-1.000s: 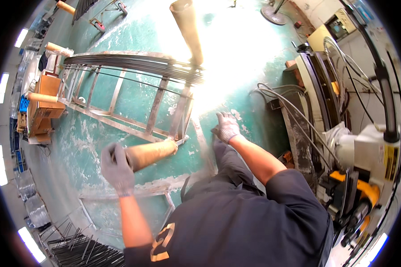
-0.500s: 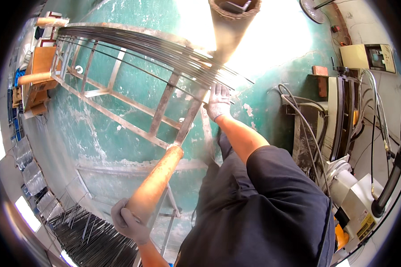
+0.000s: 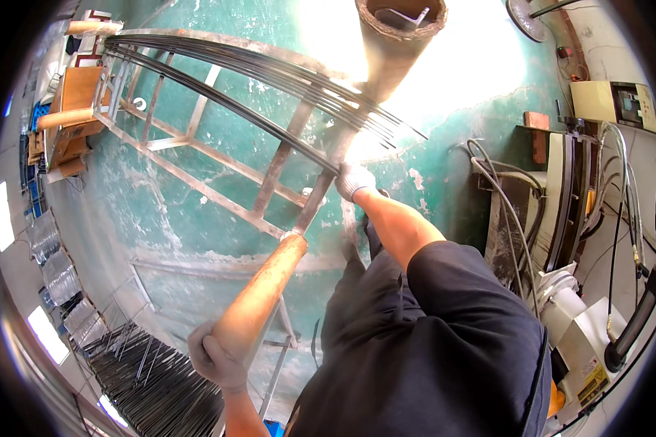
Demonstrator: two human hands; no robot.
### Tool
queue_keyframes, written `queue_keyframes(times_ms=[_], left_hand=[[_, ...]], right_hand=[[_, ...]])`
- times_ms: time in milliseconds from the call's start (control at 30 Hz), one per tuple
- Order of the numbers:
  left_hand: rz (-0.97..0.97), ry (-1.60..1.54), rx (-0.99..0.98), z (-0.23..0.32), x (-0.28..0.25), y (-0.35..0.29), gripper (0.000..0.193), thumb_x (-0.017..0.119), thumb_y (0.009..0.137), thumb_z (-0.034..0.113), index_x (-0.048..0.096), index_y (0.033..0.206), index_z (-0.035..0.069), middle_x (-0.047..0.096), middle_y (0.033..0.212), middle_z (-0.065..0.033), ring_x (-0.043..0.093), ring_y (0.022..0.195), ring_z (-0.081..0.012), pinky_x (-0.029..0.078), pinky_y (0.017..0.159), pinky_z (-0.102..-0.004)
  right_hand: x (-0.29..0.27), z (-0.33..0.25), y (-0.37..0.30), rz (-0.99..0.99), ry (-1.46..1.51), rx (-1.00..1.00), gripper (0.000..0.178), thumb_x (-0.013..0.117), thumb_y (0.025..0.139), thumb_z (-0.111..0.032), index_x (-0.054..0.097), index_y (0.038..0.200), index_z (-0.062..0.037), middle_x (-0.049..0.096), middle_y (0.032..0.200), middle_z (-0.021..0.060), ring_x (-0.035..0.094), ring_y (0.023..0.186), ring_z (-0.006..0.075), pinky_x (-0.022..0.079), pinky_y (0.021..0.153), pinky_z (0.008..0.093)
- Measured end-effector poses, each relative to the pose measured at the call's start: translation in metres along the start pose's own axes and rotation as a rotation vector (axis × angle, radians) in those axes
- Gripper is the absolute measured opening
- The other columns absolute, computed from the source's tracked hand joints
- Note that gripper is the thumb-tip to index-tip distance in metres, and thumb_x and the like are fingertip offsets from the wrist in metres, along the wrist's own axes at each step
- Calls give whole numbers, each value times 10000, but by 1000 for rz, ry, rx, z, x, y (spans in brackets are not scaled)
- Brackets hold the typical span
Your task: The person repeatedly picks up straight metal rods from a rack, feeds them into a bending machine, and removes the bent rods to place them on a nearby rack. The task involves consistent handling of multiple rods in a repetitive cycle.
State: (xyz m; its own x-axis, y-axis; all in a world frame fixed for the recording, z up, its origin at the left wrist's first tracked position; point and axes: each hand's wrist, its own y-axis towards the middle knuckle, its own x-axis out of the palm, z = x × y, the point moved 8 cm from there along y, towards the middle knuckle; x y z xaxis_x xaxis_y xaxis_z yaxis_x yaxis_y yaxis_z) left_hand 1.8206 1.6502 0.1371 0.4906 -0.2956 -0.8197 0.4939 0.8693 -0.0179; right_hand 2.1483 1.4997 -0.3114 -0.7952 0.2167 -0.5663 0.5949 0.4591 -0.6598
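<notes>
Your right hand (image 3: 354, 182) is gripping rods (image 3: 297, 144) by their ends at the rack (image 3: 314, 204) — your left hand (image 3: 216, 357) is clasping the near tube (image 3: 262, 291). The far tube (image 3: 390, 57) (open-topped) is holding a bent bar (image 3: 407, 19).

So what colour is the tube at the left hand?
The tube is light brown, clearest in the head view.

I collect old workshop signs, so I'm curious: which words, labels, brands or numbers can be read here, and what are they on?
No text can be read.
Yellow label on the white machine, lower right: its print is too small to read.
Beige box, upper right: any marks are too small to make out.
Dark rods and tan tube: no lettering visible.
</notes>
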Motion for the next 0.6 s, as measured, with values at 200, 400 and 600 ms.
queue_keyframes(times_ms=[200, 400, 600], left_hand=[[142, 4, 105, 0, -10, -10, 205, 520, 1029, 80, 662, 1093, -52, 694, 1070, -141, 646, 987, -265, 501, 926, -396], [286, 117, 644, 55, -7, -56, 159, 598, 963, -15, 655, 1110, -36, 698, 1056, -183, 661, 948, -369, 532, 902, -466], [-395, -382, 795, 71, 67, -114, 168, 676, 943, 44, 649, 1108, 35, 702, 1044, -125, 697, 994, -330, 561, 923, -448]], right_hand=[[-19, 0, -82, -68, 59, 23, 505, 696, 936, -520, 787, 1080, -44, 759, 1057, 244, 744, 1016, 406, 580, 896, 481], [-6, 87, -200, 59, 23, 124, 459, 693, 945, -517, 772, 1089, -88, 759, 1059, 211, 722, 1030, 401, 560, 900, 496], [-26, 131, -406, 86, -150, 307, 425, 700, 923, -505, 771, 1041, -103, 758, 1013, 203, 715, 1013, 410, 558, 880, 501]])
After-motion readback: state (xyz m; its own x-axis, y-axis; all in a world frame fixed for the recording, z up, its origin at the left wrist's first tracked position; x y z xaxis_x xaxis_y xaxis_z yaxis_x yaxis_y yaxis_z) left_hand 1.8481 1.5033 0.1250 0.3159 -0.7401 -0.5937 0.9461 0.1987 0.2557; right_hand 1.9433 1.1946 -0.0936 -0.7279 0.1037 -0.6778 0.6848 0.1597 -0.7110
